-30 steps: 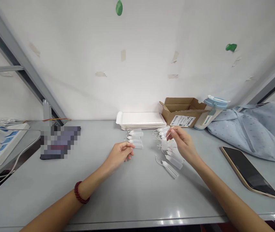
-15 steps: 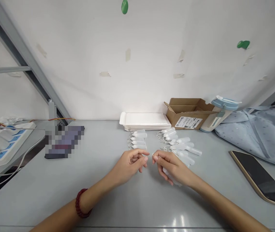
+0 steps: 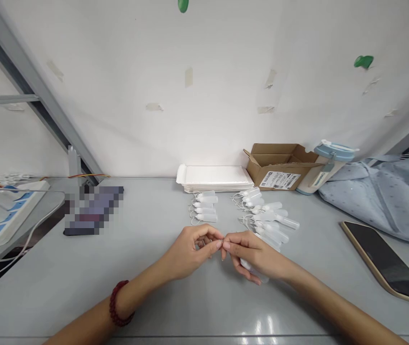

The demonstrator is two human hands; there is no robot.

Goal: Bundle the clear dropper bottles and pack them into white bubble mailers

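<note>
My left hand [image 3: 199, 250] is closed in a pinch, thumb and forefinger pressed together at the fingertips of my right hand [image 3: 249, 254]. Whatever thin thing sits between those fingertips is too small to make out. My right hand also pinches with thumb and forefinger, and a small translucent plastic bottle [image 3: 261, 276] shows beneath its curled lower fingers. Beyond the left hand, several similar bottles [image 3: 206, 211] with white caps and thin string loops lie in a column. A looser pile of such bottles [image 3: 271, 225] lies just past the right hand, partly hidden by it.
A stack of white flat packs [image 3: 215, 177] lies by the wall, with an open cardboard box [image 3: 279, 177] and a blue-lidded cup [image 3: 328, 167] beside it. A light blue cloth bag [image 3: 380, 201] and a phone [image 3: 387, 261] are right; a power strip [image 3: 10, 215] is far left.
My hands, slightly apart before, have come together so that their fingertips meet. The left thumb and forefinger have closed into a pinch. The bottles on the table have stayed put.
</note>
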